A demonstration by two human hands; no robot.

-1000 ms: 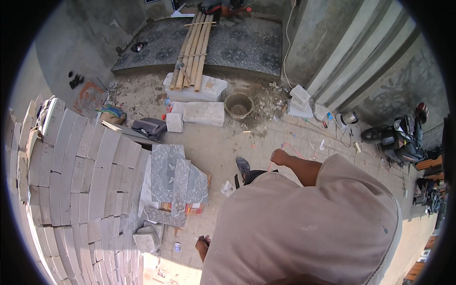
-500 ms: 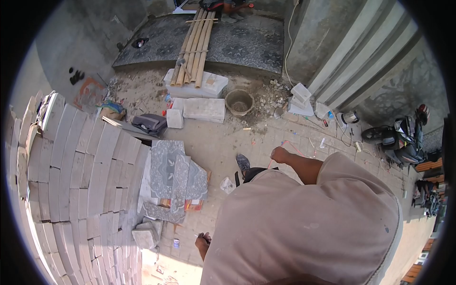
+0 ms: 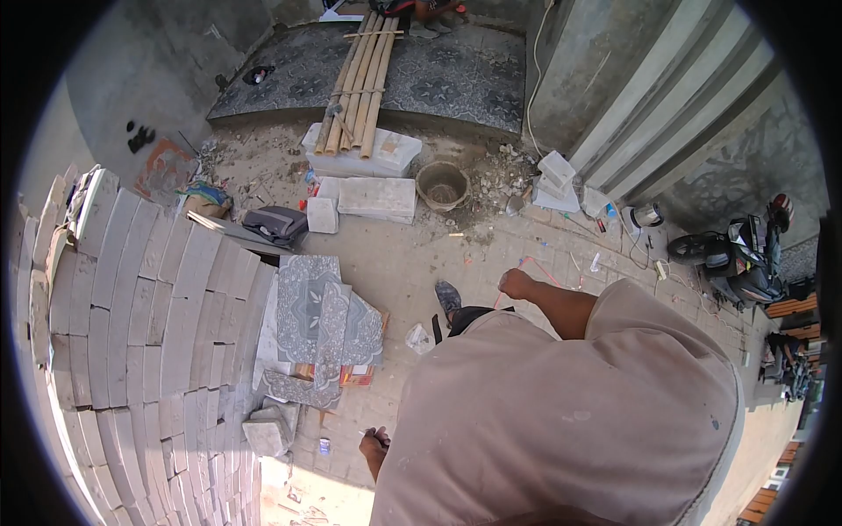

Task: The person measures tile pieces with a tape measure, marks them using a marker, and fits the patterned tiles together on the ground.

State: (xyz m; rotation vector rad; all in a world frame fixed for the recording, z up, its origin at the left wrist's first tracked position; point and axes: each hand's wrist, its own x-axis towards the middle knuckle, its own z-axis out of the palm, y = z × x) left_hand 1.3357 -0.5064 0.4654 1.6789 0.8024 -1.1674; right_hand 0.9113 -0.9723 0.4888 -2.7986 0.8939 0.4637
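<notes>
My left hand (image 3: 374, 443) hangs low beside my shirt (image 3: 570, 412), fingers curled round a small thin white stick (image 3: 362, 432), possibly a cigarette. Closest to it are a small blue-and-white packet (image 3: 324, 446) on the paving and a few grey blocks (image 3: 267, 431). My right hand (image 3: 516, 283) is closed in front of me, with nothing seen in it; its palm side is hidden. One shoe (image 3: 448, 296) shows below, between the two hands. Patterned grey tiles (image 3: 303, 302), whole and cut, lie stacked to the left.
A tall stack of pale blocks (image 3: 149, 307) fills the left. Ahead are a bucket (image 3: 442, 187), white blocks (image 3: 377, 198), a dark bag (image 3: 274, 225) and bamboo poles (image 3: 358, 88) over a tiled platform (image 3: 456, 74), where another person (image 3: 427, 19) sits. Right: cables and a motorbike (image 3: 745, 254).
The view has shifted very slightly. Both hands keep nearly the same pose, the left still holding the small white stick.
</notes>
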